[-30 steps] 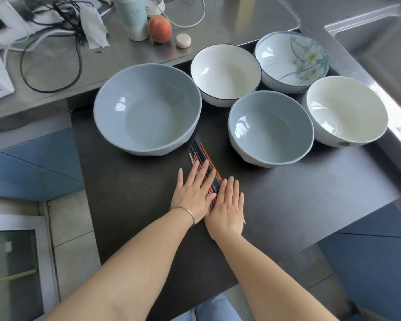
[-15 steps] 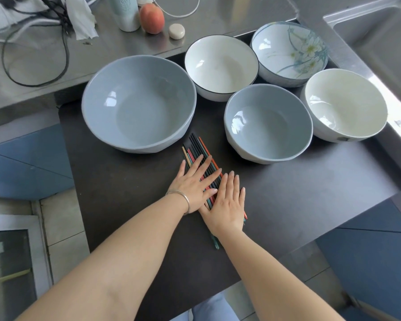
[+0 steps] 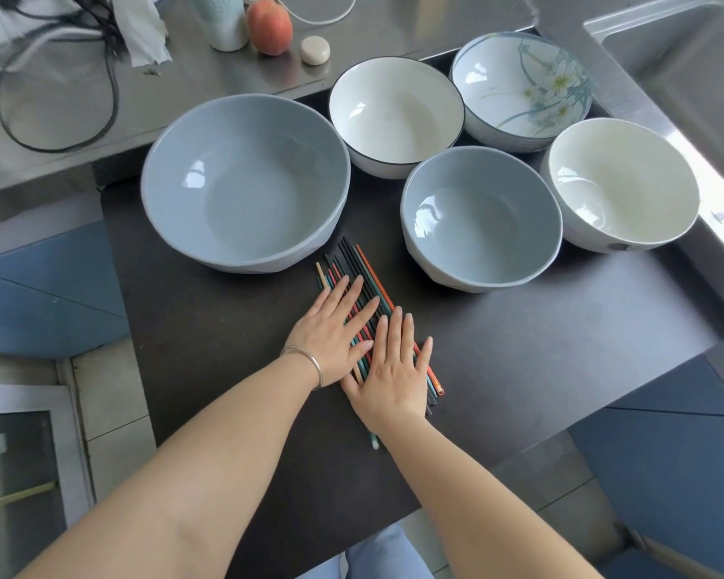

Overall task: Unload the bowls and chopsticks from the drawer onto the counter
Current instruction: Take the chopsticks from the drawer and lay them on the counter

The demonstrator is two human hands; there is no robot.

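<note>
The pulled-out dark drawer (image 3: 561, 348) holds several bowls: a large grey-blue bowl (image 3: 245, 181), a white dark-rimmed bowl (image 3: 396, 114), a flower-painted bowl (image 3: 521, 89), a smaller grey-blue bowl (image 3: 479, 217) and a cream bowl (image 3: 621, 183). A bundle of coloured chopsticks (image 3: 354, 265) lies between the two grey-blue bowls. My left hand (image 3: 335, 332) and my right hand (image 3: 393, 369) rest flat on the chopsticks, fingers spread, side by side. Neither hand grips anything. Chopstick ends stick out below my right hand.
The steel counter (image 3: 393, 31) behind the drawer carries black cables (image 3: 59, 119), a crumpled tissue (image 3: 143, 31), a pale bottle (image 3: 222, 18), a peach (image 3: 269, 27) and a small round pebble-like object (image 3: 315, 50). A sink (image 3: 694, 77) lies at the right. Blue cabinet fronts flank the drawer.
Both hands have slid back toward me over the chopsticks, spreading them; more of the far tips now show, and ends poke out under my right hand.
</note>
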